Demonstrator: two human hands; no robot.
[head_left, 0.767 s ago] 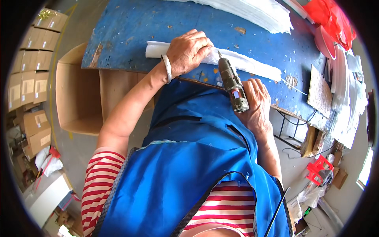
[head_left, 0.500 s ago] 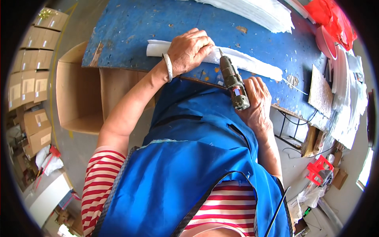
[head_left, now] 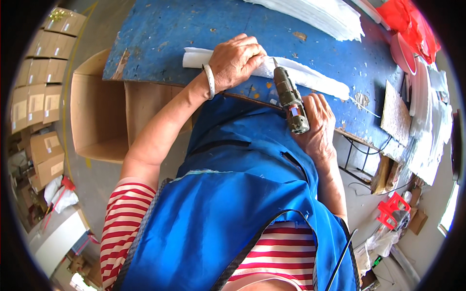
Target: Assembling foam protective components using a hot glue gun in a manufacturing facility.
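White foam, a long folded strip (head_left: 301,75), lies across the near part of the scuffed blue surface (head_left: 160,29). The left hand (head_left: 236,60) presses flat on its left portion, fingers curled over the fold. The right hand (head_left: 318,127) is wrapped around a dark handheld heating tool (head_left: 290,99) whose tip meets the strip just beside the left fingers. To do this well, I judge the strip should be kept taut and flat, the tip steady and clear of the fingers. A stack of white foam sheets (head_left: 320,14) sits farther back; an open cardboard box (head_left: 97,116) stands to the left.
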